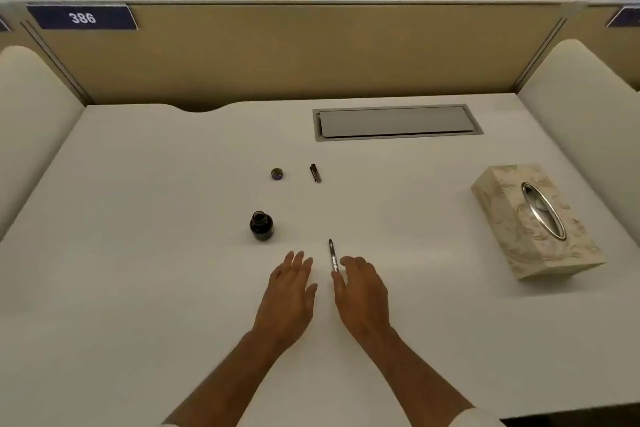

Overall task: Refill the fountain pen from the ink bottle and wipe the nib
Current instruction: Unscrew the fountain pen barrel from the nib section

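The slim black-and-silver fountain pen (333, 255) lies uncapped on the white counter (138, 253), pointing away from the person, in the gap between both hands. The right hand (362, 291) rests just beside it with loosely curved fingers that grip nothing; its thumb tip reaches the pen's near end, and contact cannot be determined. The left hand (289, 288) lies flat, fingers straight, holding nothing.

The small dark glass ink bottle (261, 225) stands upright and uncovered, ahead of the left hand. Its round dark bottle cap (277, 174) sits farther back, apart from the bottle. The short black pen cap (315, 173) lies near that cap, to its right.

A cream patterned tissue box (533, 222) with a metal-rimmed oval slot stands well to the right. A grey metal cable flap (396, 122) is set into the counter's rear
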A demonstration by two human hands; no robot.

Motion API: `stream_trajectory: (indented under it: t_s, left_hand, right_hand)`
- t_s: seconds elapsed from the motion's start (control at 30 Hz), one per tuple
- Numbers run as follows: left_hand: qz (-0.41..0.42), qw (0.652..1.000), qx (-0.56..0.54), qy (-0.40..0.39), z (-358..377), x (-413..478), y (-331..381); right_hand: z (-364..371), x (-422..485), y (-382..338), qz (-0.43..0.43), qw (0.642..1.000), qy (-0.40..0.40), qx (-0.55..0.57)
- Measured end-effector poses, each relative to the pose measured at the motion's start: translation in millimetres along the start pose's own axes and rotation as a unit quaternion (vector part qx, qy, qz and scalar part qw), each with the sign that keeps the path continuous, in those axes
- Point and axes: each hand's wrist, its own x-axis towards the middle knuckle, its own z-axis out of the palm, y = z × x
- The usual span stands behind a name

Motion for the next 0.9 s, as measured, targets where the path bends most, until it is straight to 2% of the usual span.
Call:
stream_trajectory:
  t_s: [0.13,0.43,0.57,0.73,0.9]
  left_hand:
    - [-0.004,1.000,-0.017,-0.019,6,2,-5]
    - [-0.006,1.000,-0.014,-0.025,15,4,-11]
    - [-0.026,0.998,-0.048,-0.026,9,8,-8]
    - [-0.075,0.979,-0.188,-0.005,0,11,1]
    - [-0.141,0.920,-0.362,0.039,-19,16,20]
  right_hand:
    - [7,4,-1,0.053,0.998,-0.025,0.009]
    - [16,13,-3,0.083,0.995,-0.052,0.009]
    - [16,14,-2,0.088,0.993,-0.067,0.030]
    - [8,10,-3,0.088,0.990,-0.051,0.097]
    - [-7,1,-16,0.077,0.982,-0.034,0.168]
